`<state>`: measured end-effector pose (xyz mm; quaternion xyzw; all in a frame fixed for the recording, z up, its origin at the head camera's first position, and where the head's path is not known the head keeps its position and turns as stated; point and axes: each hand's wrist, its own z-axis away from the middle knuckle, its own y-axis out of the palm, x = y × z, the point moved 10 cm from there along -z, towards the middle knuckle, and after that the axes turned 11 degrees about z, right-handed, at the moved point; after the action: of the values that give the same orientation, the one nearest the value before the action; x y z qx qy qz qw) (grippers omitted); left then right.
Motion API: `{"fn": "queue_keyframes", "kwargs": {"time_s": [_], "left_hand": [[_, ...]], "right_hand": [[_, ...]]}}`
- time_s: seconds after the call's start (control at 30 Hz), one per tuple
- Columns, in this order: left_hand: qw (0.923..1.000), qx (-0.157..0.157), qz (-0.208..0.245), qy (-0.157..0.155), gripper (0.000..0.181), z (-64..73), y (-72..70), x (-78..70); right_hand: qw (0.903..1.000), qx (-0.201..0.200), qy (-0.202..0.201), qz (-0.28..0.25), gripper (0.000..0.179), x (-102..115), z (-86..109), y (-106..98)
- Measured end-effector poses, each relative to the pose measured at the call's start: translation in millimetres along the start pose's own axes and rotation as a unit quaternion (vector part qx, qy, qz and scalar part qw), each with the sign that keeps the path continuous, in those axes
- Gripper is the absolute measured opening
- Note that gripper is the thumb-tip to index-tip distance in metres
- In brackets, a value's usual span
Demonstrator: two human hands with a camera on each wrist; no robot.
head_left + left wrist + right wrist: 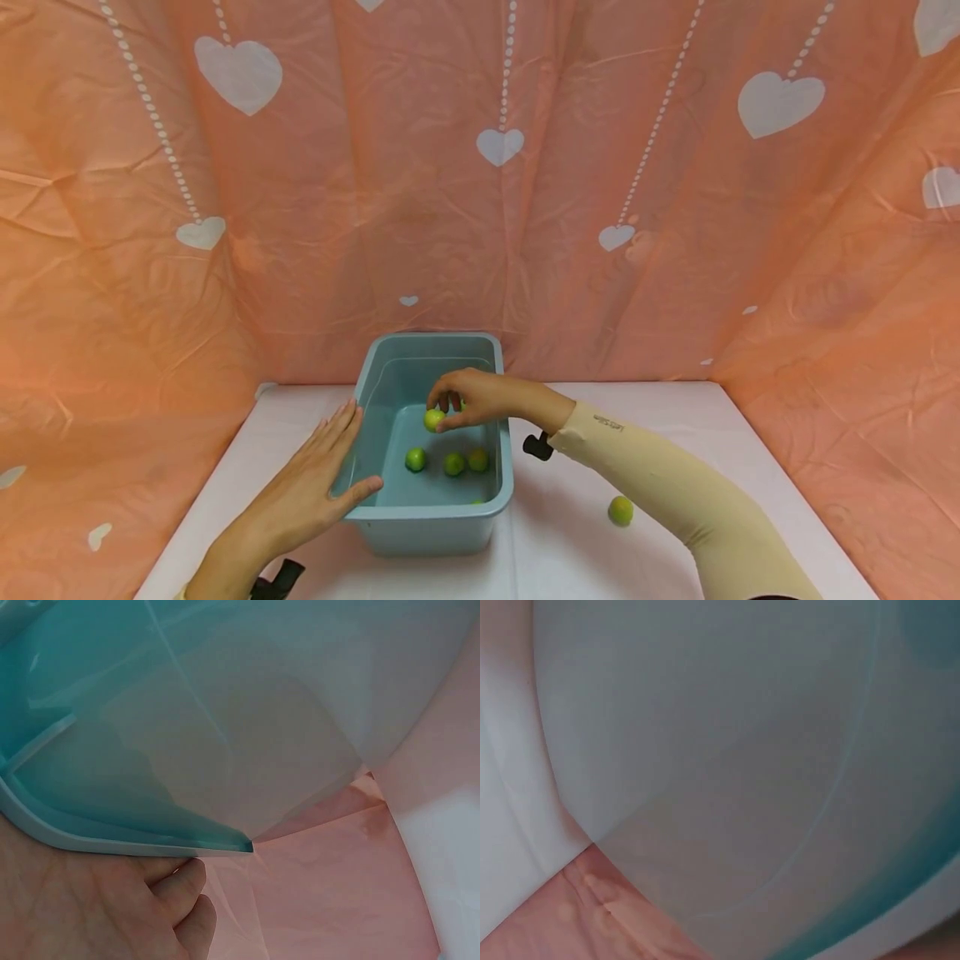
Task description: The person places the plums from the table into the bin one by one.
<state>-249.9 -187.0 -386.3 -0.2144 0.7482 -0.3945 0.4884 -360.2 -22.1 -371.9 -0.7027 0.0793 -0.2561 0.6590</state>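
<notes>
A blue-grey plastic basin (pixel 427 512) stands on the white table with several green limes (pixel 453 464) on its floor. Over its inside, my right hand (pixel 476 396) pinches a yellow-green lime (pixel 434 420) between thumb and fingers; part of another lime shows behind these fingers. My left hand (pixel 322 475) rests along the basin's left rim, fingers straight and thumb reaching over the near corner. In the left wrist view, the palm and fingers (pixel 180 889) lie against the rim. Only the basin's outer wall (pixel 727 765) fills the right wrist view; the hand's grip is hidden there.
One loose lime (pixel 620 511) lies on the white tabletop (pixel 555 533) right of the basin, beside the right forearm. Orange-pink curtains (pixel 420 208) printed with white hearts enclose the table at the back and both sides. The basin stands close to the back curtain.
</notes>
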Motion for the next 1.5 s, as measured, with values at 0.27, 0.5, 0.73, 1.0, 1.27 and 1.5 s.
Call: {"fn": "queue_keyframes", "kwargs": {"time_s": [0.27,0.5,0.73,1.0,1.27,1.5], "left_hand": [[1.0,-0.003,-0.008,0.004,0.097,-0.2,-0.2,-0.4],[0.9998,-0.009,-0.01,0.015,0.095,0.6,-0.4,-2.5],[0.9998,-0.008,-0.011,0.016,0.096,0.5,0.0,-2.8],[0.9999,-0.005,-0.007,0.01,0.097,0.2,0.8,-1.4],[0.9998,-0.008,-0.011,0.017,0.096,1.0,0.2,-2.9],[0.9999,-0.005,-0.005,0.014,0.095,1.3,0.2,-2.9]], "right_hand": [[0.9999,0.014,-0.001,0.004,0.032,3.0,-7.3,6.6],[0.9996,0.015,-0.014,0.021,0.03,9.2,-13.8,9.4],[0.9994,0.021,-0.015,0.024,0.03,10.5,-20.7,15.7],[0.9993,0.022,-0.01,0.028,0.029,7.5,-26.7,23.1],[0.9983,0.032,0.014,0.046,0.03,2.9,-29.6,26.5],[0.9975,0.034,0.027,0.056,0.029,-0.3,-31.8,28.8]]}}
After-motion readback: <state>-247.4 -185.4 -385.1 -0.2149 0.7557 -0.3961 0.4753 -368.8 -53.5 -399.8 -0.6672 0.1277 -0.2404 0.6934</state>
